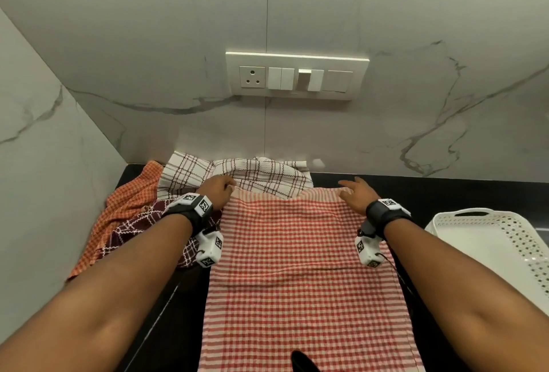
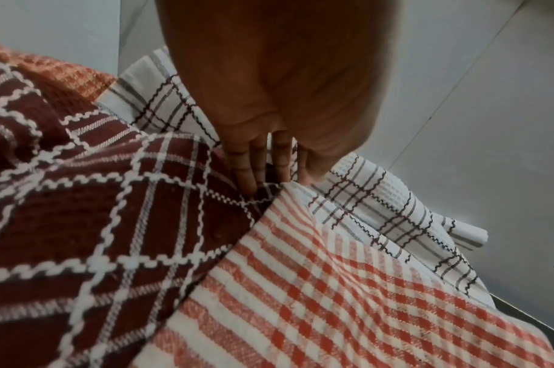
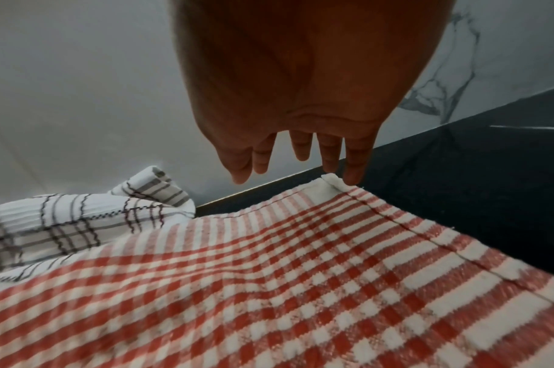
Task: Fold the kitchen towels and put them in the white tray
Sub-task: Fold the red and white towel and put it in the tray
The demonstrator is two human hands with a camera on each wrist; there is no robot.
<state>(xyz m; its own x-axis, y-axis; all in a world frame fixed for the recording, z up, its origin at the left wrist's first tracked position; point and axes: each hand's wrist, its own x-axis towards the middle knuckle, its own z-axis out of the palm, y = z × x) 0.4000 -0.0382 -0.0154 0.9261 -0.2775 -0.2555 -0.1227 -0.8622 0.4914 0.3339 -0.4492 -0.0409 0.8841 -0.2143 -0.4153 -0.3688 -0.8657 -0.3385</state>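
Observation:
A red-and-white checked towel (image 1: 303, 267) (image 2: 348, 298) (image 3: 269, 286) lies spread flat on the black counter (image 1: 445, 193), running from the wall toward me. My left hand (image 1: 221, 187) (image 2: 282, 179) is at its far left corner, and finger and thumb pinch that corner into a small raised peak. My right hand (image 1: 353, 189) (image 3: 301, 152) hovers over the far right corner with straight, spread fingers; the outer fingertips (image 3: 353, 178) just touch the hem. The white perforated tray (image 1: 481, 250) stands on the counter to the right, nothing showing in it.
A heap of other towels lies at the left and back: a white one with brown lines (image 1: 255, 178) (image 2: 379, 199) (image 3: 64, 219), a maroon one with white lines (image 1: 133, 226) (image 2: 96, 224), and an orange checked one (image 1: 130, 193). Marble walls close off the back and left.

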